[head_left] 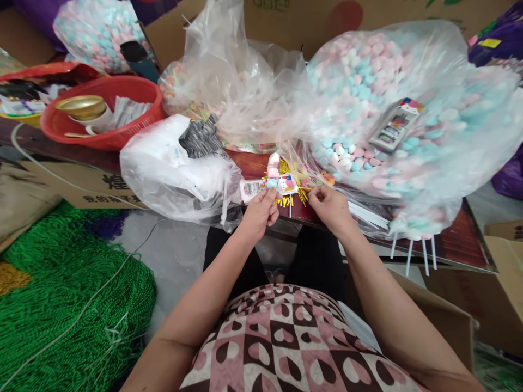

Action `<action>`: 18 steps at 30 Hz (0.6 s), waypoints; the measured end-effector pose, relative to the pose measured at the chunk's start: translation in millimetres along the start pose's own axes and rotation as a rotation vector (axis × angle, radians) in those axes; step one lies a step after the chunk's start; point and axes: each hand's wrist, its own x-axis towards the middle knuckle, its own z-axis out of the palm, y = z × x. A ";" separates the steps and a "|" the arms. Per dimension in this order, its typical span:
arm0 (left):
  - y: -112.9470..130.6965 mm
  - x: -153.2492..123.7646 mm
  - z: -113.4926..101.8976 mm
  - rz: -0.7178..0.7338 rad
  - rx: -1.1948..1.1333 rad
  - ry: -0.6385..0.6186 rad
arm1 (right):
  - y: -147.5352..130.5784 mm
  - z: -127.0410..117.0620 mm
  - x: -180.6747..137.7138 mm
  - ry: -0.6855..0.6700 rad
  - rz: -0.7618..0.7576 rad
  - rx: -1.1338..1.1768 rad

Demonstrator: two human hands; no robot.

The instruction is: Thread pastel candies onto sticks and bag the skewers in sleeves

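Note:
My left hand (261, 214) pinches the lower end of a small wrapped marshmallow stack (273, 169), with pink and white pieces above and a light blue one below. Yellow twist ties (302, 195) lie spread on the table behind and beside it. Close to their right side, my right hand (329, 209) has thumb and fingertips pressed together; what they hold, if anything, is too small to make out. A printed packet (252, 189) lies left of the marshmallows, and a colourful printed card (288, 184) shows just to their right.
Large clear bags of marshmallows (368, 76) cover the table's right side, with a printed packet (395, 126) on top. White sticks (409, 257) poke over the front edge. A white plastic bag (175, 174) and a red basket (102, 139) stand left. Green cords (81, 294) heap below.

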 end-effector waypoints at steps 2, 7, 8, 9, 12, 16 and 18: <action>0.6 -0.4 0.5 -0.003 0.003 0.007 | -2.2 3.7 0.9 0.052 -0.048 -0.041; 1.7 -1.6 0.6 -0.008 0.019 0.007 | -11.1 6.4 9.2 0.055 -0.075 -0.334; 1.7 -1.7 0.4 -0.009 0.021 0.004 | -11.8 5.9 11.4 0.042 -0.056 -0.369; 1.7 -1.8 0.1 -0.009 0.021 0.003 | -11.8 5.1 13.5 0.032 -0.043 -0.390; 1.6 -1.7 -0.6 -0.008 0.015 -0.002 | -7.0 1.5 17.2 0.032 -0.062 -0.374; 1.7 -1.4 -1.3 -0.010 0.013 -0.016 | 6.3 -4.7 15.4 0.092 -0.108 -0.282; 2.1 -1.4 -1.6 -0.013 0.013 -0.015 | 11.9 -8.6 12.3 0.133 -0.119 -0.230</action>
